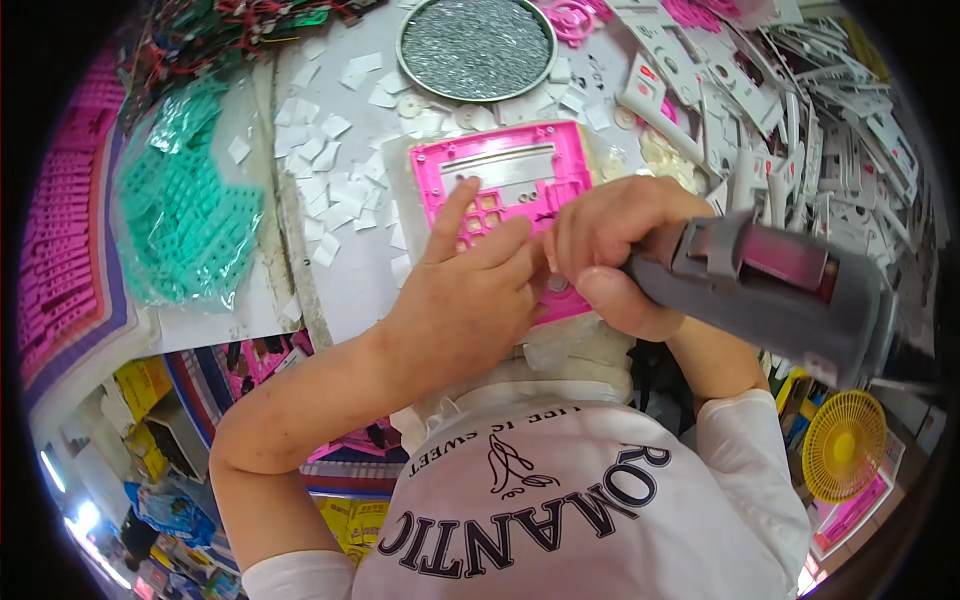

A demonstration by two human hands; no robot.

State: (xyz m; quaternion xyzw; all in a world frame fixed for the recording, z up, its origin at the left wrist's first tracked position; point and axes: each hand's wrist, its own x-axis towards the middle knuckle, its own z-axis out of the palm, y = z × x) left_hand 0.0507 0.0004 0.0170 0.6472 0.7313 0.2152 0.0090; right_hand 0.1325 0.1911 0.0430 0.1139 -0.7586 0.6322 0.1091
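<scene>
A pink plastic casing (572,150) with a clear window strip and rows of square key holes lies in front of me. My left hand (470,295) rests over its lower part. One outer finger stretches onto the casing below the window, while the thumb-side fingers draw together beside my right fingertips; anything between them is hidden. My right hand (625,245) is wrapped round a large grey electric screwdriver (780,295), which slants down to the left toward the casing. Its tip is mostly covered by my fingers.
A round dish of small silver screws (478,48) stands beyond the casing. White square pieces (350,190) lie scattered left of it. Farther left is a bag of turquoise parts (190,200) beside stacked pink parts (65,220). White casings (780,120) pile up at the right.
</scene>
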